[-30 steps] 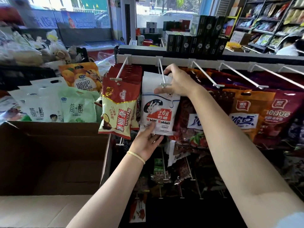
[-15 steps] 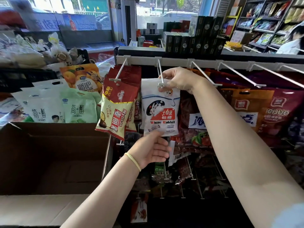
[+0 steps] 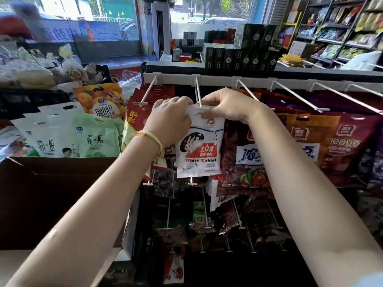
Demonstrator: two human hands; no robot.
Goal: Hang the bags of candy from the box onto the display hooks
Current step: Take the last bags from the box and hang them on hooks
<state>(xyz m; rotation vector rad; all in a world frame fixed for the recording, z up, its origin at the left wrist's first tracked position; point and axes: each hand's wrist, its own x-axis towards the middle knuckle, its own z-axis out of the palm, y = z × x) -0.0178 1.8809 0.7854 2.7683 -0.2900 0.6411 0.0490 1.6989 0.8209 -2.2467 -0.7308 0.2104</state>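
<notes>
Left hand [image 3: 170, 119] has come up from the bag's lower edge to its top-left corner; a second ago it pinched the bottom of the White Rabbit bag [image 3: 200, 146]. Now its fingers curl over the bag's top edge, grasping it. Right hand [image 3: 226, 105] stays at the top-right of the bag, fingers pinching the header just at the tip of the display hook [image 3: 199, 94]. Bag hangs upright between both hands, its header at the hook's front end; whether the hole is already over the wire cannot be told.

Bag sits in the top row, second hook from the left. Just left of it, red-and-yellow bags [image 3: 136, 121] hang on the first hook. To the right, dark red bags [image 3: 246, 158] and orange ones [image 3: 306, 137] fill the next hooks.

Cardboard box [image 3: 62, 183] stands open at near left; its interior is in shadow and no bags show in the visible part. Beyond the box, far left, green-and-white pouches [image 3: 97, 137] stand upright.
</notes>
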